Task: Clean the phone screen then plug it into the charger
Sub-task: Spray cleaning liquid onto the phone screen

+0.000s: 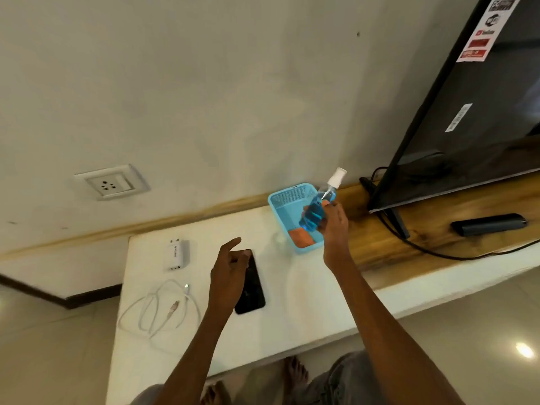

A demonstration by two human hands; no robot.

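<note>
The spray bottle [317,204] is clear with blue liquid inside and a white spray head. The basket [287,197] is light blue with a pattern of small holes in its walls, and an orange cloth [301,237] lies in it. The phone [252,287] is black and glossy. The charger adapter [176,254] and the cable [159,309] are white. The counter [292,311] is white, and the shelf [438,229] beside it is brown wood with darker grain. The television [482,112] is black with red and white stickers.
</note>
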